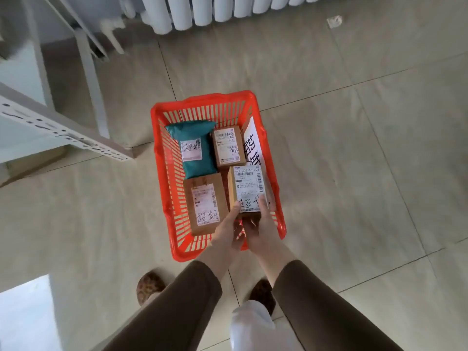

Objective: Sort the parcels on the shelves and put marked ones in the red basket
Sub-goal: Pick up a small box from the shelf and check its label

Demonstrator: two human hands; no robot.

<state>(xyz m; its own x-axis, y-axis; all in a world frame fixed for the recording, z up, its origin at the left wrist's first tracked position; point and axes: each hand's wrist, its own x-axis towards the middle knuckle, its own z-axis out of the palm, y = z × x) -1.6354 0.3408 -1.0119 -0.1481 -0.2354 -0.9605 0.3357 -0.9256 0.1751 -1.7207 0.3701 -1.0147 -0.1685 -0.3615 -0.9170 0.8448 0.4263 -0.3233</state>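
Observation:
A red basket [162, 158] stands on the tiled floor in front of me. Inside lie a teal mailer bag [195, 133], a small brown box [229, 145] at the back right and a longer brown box [205, 206] at the front left, each with handwriting on its label. A white sign [253, 145] with large black characters leans on the right wall. Both hands hold a fourth brown box [249, 188] with a white marked label at the basket's front right: my left hand [228, 229] at its near left corner, my right hand [260, 226] at its near edge.
A white metal shelf frame [63, 133] stands at the left, its post [91, 79] close to the basket's back left corner. A white radiator [202, 11] runs along the far wall. My feet in slippers [149, 287] are just behind the basket.

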